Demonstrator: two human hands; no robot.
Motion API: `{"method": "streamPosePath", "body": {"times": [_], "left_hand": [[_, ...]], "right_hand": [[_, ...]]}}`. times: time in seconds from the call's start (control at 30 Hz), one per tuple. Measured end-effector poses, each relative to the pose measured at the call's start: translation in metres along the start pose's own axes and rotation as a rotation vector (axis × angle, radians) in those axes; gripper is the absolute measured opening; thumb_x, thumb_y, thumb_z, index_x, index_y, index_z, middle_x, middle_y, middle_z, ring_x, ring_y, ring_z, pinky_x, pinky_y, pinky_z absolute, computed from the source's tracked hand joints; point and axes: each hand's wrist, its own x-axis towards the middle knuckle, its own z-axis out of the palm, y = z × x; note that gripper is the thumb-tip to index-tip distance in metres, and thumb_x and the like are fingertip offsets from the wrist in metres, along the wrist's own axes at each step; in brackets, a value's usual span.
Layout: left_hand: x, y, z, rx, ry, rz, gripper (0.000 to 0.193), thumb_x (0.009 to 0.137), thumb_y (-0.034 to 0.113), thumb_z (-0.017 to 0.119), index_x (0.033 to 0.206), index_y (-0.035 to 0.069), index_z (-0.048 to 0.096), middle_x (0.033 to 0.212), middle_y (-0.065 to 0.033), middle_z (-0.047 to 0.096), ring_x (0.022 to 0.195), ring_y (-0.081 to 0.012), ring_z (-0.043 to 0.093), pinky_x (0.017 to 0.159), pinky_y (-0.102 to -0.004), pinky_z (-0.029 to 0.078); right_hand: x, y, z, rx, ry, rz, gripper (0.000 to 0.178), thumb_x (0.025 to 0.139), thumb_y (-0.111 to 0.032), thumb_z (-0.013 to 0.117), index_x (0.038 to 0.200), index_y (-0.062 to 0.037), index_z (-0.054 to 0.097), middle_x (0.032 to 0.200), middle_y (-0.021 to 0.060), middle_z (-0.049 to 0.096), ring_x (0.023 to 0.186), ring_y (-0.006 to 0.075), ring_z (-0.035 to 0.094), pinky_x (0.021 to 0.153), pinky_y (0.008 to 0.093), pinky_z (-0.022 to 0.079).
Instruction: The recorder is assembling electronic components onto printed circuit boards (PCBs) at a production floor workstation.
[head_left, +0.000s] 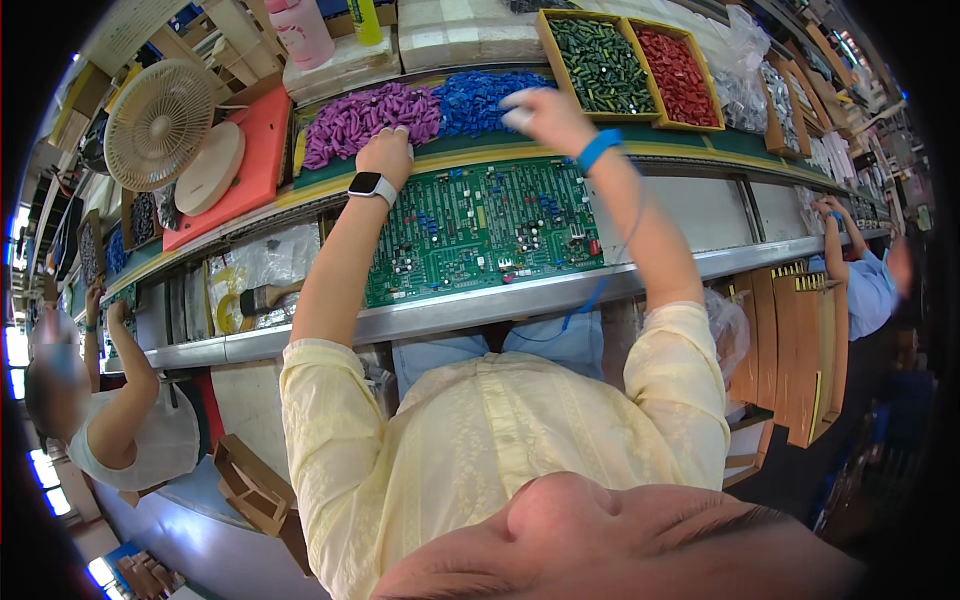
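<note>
My left hand [385,158], with a watch on its wrist, is closed at the near edge of a heap of purple capacitor-like parts [345,125]. Its curled fingers hide what they hold, if anything. Over the right end of a heap of small blue parts [478,100] is my right hand [550,118], smeared by motion. I cannot make out its fingers. A blue band [600,148] with a cord circles my right wrist. Below both hands lies a panel of green circuit boards [480,225], fitted with many small components, on the metal-edged line.
Yellow-edged boxes of green parts [603,68] and red parts [675,78] stand at the back right. A fan [160,125] is at the left, and a brush [270,298] lies left of the boards. Co-workers sit at left [130,420] and right [868,285].
</note>
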Motion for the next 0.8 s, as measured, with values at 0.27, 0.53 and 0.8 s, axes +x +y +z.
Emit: {"method": "streamPosePath", "body": {"times": [0.27, 0.53, 0.8], "left_hand": [[-0.025, -0.015, -0.026, -0.188, 0.023, -0.035, 0.017, 0.079, 0.020, 0.055, 0.085, 0.005, 0.055, 0.081, -0.0177, 0.062, 0.075, -0.0345, 0.060, 0.065, -0.0441, 0.048], [-0.120, -0.018, -0.076, -0.538, -0.266, -0.047, 0.017, 0.076, 0.014, 0.063, 0.089, 0.005, 0.057, 0.073, -0.0139, 0.061, 0.066, -0.0279, 0.060, 0.061, -0.0352, 0.047], [-0.178, -0.031, -0.077, -0.564, -0.341, 0.134, 0.017, 0.074, 0.007, 0.061, 0.091, 0.006, 0.060, 0.084, -0.0123, 0.061, 0.076, -0.0284, 0.059, 0.067, -0.0346, 0.048]], "right_hand": [[-0.052, 0.199, -0.136, -0.620, 0.336, 0.723, 0.033, 0.079, -0.023, 0.051, 0.109, -0.0130, 0.060, 0.102, 0.0219, 0.059, 0.096, 0.0373, 0.056, 0.083, 0.0457, 0.045], [-0.054, 0.237, -0.129, -0.638, 0.233, 0.672, 0.029, 0.081, -0.024, 0.054, 0.108, -0.0135, 0.061, 0.101, 0.0204, 0.060, 0.096, 0.0354, 0.056, 0.083, 0.0429, 0.045], [-0.053, 0.226, -0.126, -0.548, 0.308, 0.746, 0.035, 0.080, -0.028, 0.058, 0.105, -0.0035, 0.059, 0.104, 0.0173, 0.061, 0.100, 0.0335, 0.056, 0.085, 0.0415, 0.044]]}}
